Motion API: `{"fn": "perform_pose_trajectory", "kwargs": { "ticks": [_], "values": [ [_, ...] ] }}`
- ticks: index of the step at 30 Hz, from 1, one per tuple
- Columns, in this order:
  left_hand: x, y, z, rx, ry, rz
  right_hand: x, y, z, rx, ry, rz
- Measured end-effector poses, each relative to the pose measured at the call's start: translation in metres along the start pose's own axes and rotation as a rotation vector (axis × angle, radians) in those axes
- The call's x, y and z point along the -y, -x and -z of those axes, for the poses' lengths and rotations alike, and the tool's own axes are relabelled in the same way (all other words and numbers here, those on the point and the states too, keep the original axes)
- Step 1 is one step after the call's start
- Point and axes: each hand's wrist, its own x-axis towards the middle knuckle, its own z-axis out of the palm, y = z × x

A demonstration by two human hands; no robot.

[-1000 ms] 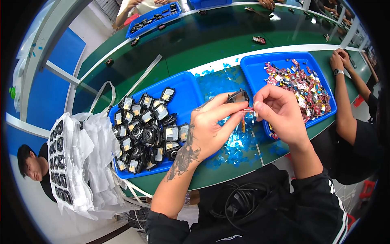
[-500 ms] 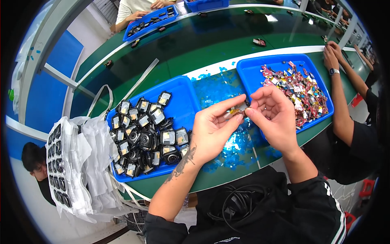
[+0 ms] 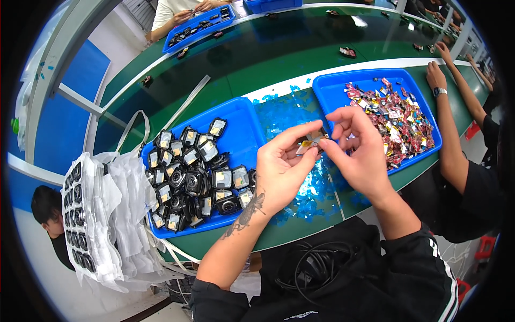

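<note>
Between my fingertips is a small electronic part (image 3: 312, 140) with a dark, flat body and a yellow patch; its exact kind is too small to make out. My left hand (image 3: 284, 169) grips it between thumb and fingers. My right hand (image 3: 360, 153) is curled against its right side, with the thumb tip at its edge. To the left, a blue tray (image 3: 248, 115) holds a heap of black watch cases (image 3: 193, 182), several with pale squares. Behind my right hand, another blue tray (image 3: 330, 86) holds a pile of small pink, silver and yellow electronic pieces (image 3: 394, 118).
Blue film scraps (image 3: 289, 115) litter the green table (image 3: 236, 239) between the trays. Stacked white packing trays (image 3: 115, 214) stand at the left edge. Beyond a white rail runs a green belt (image 3: 247, 64) carrying small parts. A co-worker's arms (image 3: 448, 129) reach in at right.
The part between my fingers has turned, showing more of its flat face. My right index finger has lifted away from the thumb. Parts on the belt have shifted slightly right.
</note>
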Motion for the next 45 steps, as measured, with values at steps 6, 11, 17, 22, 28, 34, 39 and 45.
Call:
{"fn": "perform_pose_trajectory", "kwargs": {
  "ticks": [6,11,17,22,28,34,39,45],
  "values": [
    [-0.002,-0.001,0.003,-0.078,0.056,0.014,0.006,-0.001,-0.006,0.074,-0.165,-0.158],
    [-0.005,0.000,-0.004,-0.323,-0.143,-0.120,0.001,-0.045,0.002,0.310,-0.173,-0.141],
    [0.009,-0.002,0.001,-0.148,-1.223,-0.968,-0.042,-0.195,-0.024,0.401,0.193,-0.403],
    [0.013,0.011,-0.006,0.230,-1.302,-1.064,-0.113,-0.249,-0.052,0.395,0.566,-0.438],
    [0.017,0.018,-0.015,0.315,-1.275,-1.107,-0.075,-0.226,-0.065,0.112,0.717,0.098],
    [0.009,0.021,-0.015,0.338,-1.136,-1.248,-0.007,-0.145,-0.166,0.768,0.628,0.612],
    [-0.001,0.021,-0.004,0.092,-1.151,-1.175,-0.012,-0.144,-0.170,0.828,0.691,0.623],
    [0.000,0.006,0.012,-0.840,-0.880,-0.835,0.008,-0.129,-0.131,0.528,0.421,0.250]
  ]
}}
